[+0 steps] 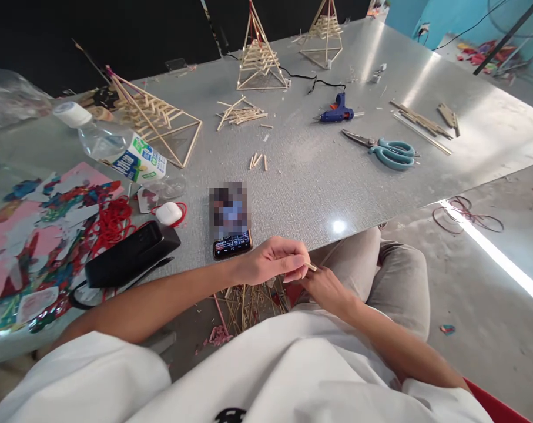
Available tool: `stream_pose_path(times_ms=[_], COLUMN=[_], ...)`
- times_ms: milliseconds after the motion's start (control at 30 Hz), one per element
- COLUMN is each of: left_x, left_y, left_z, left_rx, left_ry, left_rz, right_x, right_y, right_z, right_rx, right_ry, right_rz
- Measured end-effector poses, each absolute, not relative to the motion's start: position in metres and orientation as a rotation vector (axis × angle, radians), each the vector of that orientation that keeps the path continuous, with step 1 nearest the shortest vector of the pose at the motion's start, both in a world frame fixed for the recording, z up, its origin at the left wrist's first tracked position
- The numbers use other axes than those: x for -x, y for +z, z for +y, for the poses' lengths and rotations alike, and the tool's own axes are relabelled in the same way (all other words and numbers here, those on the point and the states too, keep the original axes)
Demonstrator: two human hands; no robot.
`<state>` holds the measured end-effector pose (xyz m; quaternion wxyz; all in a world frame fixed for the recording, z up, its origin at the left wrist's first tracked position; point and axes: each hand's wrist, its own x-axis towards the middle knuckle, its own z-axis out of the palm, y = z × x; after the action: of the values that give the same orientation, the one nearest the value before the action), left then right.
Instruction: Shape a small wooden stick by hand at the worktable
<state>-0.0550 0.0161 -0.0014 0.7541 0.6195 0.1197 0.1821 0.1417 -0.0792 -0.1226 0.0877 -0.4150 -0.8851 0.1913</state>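
My left hand [279, 261] is closed just off the table's front edge, its thumb and fingers pinching a short wooden stick [310, 266]. One end of the stick pokes out toward my right hand [327, 288]. That hand is lower, over my lap, with its fingertips hidden behind the left hand, so its grip is unclear. Beneath both hands lies a heap of thin wooden sticks [252, 308], partly covered by my left arm. A phone [233, 244] with a blurred screen rests on the table beside my left wrist. Several short stick pieces [258, 161] lie beyond it.
Three stick pyramids stand toward the back: left [160, 117], middle [260, 59] and right [325, 35]. Blue-handled scissors [392, 154], a blue glue gun [337, 110] and a stick pile [242, 113] lie on the table [301, 194]. At left are a tilted bottle [116, 147] and a black case [127, 252].
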Motion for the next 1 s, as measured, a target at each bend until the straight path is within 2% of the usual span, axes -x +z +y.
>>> stream_pose_path(times_ms=[100, 233, 367, 467, 533, 700, 900, 1000], left_x=[0.055, 0.056, 0.056, 0.054, 0.054, 0.053, 0.053, 0.052], left_y=[0.0, 0.001, 0.001, 0.001, 0.002, 0.003, 0.0, 0.001], left_z=[0.016, 0.016, 0.016, 0.016, 0.016, 0.015, 0.013, 0.012], left_rx=[-1.348, -1.358, -1.35, -1.35, -1.356, -1.376, -1.464, -1.49], left_ry=[0.379, 0.369, 0.353, 0.331, 0.334, 0.304, 0.363, 0.388], left_rz=[0.268, 0.281, 0.284, 0.275, 0.273, 0.285, 0.285, 0.321], right_x=[-0.141, -0.146, -0.159, -0.169, -0.172, -0.171, -0.169, -0.172], right_y=[-0.127, -0.092, -0.042, -0.018, -0.011, -0.013, -0.017, -0.015], right_z=[-0.077, -0.083, -0.092, -0.087, -0.079, -0.066, -0.071, -0.073], right_rx=[1.273, 1.14, 0.821, 0.799, 0.797, 0.744, 0.867, 0.951], right_ry=[0.468, 0.365, 0.144, 0.078, 0.114, 0.452, 0.408, 0.58], right_rz=[-2.652, -2.624, -2.184, -1.926, -1.892, -1.832, -1.724, -1.646])
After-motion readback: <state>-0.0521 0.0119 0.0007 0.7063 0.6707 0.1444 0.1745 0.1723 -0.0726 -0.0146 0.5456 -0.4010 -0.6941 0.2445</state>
